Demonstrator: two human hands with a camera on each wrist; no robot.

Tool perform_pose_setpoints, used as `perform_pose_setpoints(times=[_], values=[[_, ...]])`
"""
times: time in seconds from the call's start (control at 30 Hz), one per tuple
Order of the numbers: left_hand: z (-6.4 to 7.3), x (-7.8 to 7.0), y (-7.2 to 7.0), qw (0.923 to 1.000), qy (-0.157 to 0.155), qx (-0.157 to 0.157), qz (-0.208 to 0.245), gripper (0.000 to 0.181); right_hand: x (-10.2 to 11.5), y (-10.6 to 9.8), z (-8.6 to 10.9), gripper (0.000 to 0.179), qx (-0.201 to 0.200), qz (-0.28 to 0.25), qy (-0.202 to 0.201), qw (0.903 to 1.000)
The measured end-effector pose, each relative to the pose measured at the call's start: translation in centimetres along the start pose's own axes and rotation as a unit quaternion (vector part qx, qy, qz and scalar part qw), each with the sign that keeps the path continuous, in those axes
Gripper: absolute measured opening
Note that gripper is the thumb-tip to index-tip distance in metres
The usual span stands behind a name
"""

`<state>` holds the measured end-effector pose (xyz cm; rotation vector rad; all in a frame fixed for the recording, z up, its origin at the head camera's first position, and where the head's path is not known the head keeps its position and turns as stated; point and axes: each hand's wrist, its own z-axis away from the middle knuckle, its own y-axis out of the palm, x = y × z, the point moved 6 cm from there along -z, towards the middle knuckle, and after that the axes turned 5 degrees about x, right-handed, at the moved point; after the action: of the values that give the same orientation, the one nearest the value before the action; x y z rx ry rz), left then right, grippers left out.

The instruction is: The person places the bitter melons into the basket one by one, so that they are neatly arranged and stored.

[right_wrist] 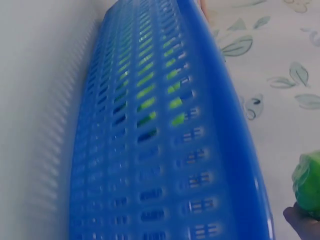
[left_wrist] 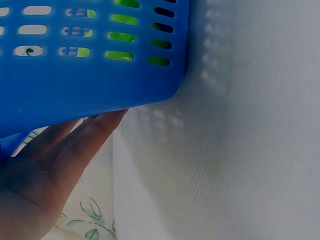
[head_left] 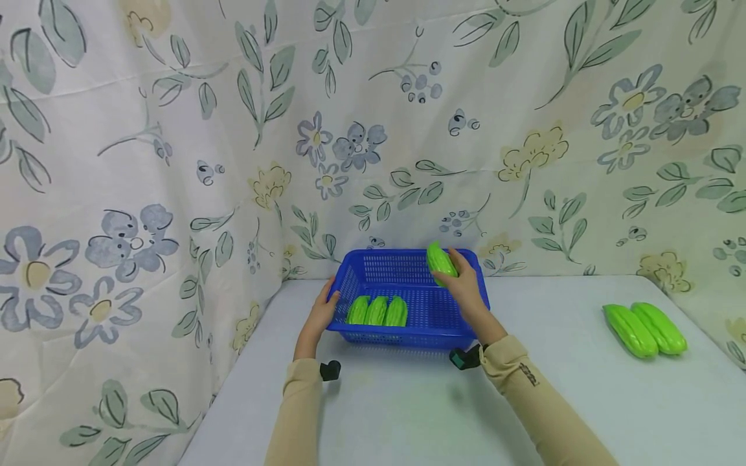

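A blue plastic basket [head_left: 408, 338] with slotted walls stands on the table. My right hand [head_left: 466, 288] grips a bright green bitter melon [head_left: 440, 260] above the basket's right part, with the pointed end up. In the right wrist view that bitter melon [right_wrist: 309, 182] shows only at the right edge, beyond the rim. My left hand [head_left: 319, 316] holds the basket's left side; in the left wrist view its fingers [left_wrist: 92, 137] lie along the blue plastic. Three bitter melons [head_left: 377, 311] lie side by side in the basket's front left part.
Two more bitter melons [head_left: 644, 329] lie together at the right of the white table [head_left: 553, 388]. A floral curtain [head_left: 373, 129] hangs behind the table and down its left side.
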<state>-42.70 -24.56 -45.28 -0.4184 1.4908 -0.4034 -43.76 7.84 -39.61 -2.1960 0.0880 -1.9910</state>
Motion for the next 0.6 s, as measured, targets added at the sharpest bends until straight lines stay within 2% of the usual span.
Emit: perform_pose_setpoints(times=[0.6], values=[[0.0, -0.2, 0.0, 0.9999, 0.005, 0.003, 0.01, 0.055, 0.4, 3.2, 0.2, 0.075, 0.021, -0.023, 0.012, 0.9994]])
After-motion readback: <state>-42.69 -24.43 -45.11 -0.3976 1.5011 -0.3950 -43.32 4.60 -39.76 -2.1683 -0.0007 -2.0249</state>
